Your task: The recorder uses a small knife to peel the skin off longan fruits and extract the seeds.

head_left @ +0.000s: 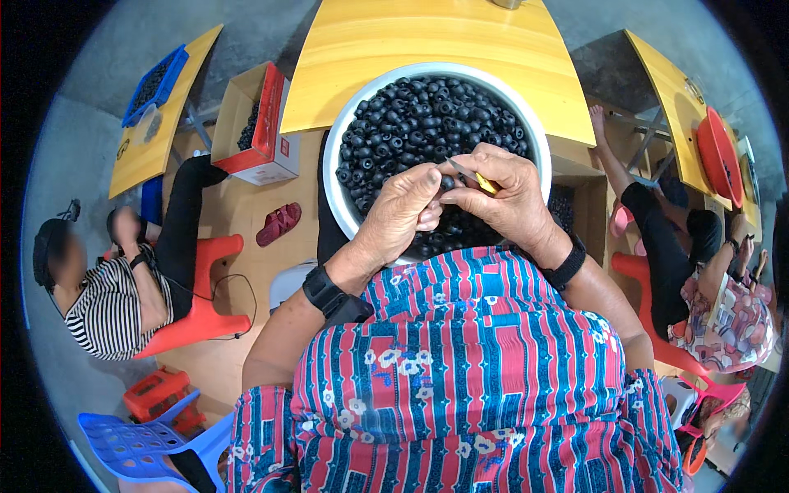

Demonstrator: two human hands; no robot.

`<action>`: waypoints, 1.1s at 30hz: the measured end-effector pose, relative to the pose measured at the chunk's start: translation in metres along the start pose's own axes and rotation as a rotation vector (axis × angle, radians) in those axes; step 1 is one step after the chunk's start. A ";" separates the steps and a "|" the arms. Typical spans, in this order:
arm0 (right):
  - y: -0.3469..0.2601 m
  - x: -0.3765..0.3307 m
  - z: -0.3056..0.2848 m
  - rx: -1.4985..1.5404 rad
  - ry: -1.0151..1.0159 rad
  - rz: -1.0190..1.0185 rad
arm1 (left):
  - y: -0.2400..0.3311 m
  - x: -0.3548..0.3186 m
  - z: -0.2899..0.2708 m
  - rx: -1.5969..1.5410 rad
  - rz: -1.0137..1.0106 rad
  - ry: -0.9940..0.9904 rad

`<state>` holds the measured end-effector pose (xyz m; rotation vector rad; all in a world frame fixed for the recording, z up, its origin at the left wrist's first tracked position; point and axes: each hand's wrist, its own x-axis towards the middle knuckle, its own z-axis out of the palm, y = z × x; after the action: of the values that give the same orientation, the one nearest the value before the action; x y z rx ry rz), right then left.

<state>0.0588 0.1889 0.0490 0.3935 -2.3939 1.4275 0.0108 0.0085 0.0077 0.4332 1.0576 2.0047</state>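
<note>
A large white basin [337,148] full of small round black fruits [411,123] sits in front of me, against a yellow table [427,41]. My left hand [403,209] pinches one black fruit [446,183] between thumb and fingers above the basin. My right hand [509,197] grips a small knife with a yellow handle [477,178], its blade touching that fruit. Both wrists wear black bands.
A person in a striped top sits on a red stool [205,312] at my left, near a cardboard box [255,123] of black fruits and a blue crate [156,82]. Other people sit at my right by another yellow table with a red basin [719,156]. A blue chair [140,444] stands lower left.
</note>
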 end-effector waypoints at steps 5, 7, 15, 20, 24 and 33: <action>0.000 -0.002 0.001 -0.036 0.020 -0.005 | 0.001 -0.002 0.000 0.005 0.016 -0.046; 0.000 -0.002 0.000 -0.050 0.030 -0.005 | 0.004 -0.003 0.006 0.007 0.001 -0.019; 0.001 -0.004 -0.006 0.003 0.033 -0.017 | 0.002 -0.004 -0.002 -0.151 0.058 -0.056; -0.007 -0.004 -0.005 -0.195 -0.109 -0.090 | 0.003 -0.005 -0.006 -0.200 0.078 -0.074; -0.009 -0.005 -0.003 -0.236 -0.124 -0.124 | 0.002 -0.007 -0.007 -0.193 0.081 -0.079; -0.012 -0.005 -0.003 -0.267 -0.104 -0.126 | 0.002 -0.007 -0.007 -0.201 0.082 -0.096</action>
<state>0.0687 0.1866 0.0579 0.5494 -2.5479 1.0398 0.0102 -0.0012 0.0055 0.4662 0.7822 2.1160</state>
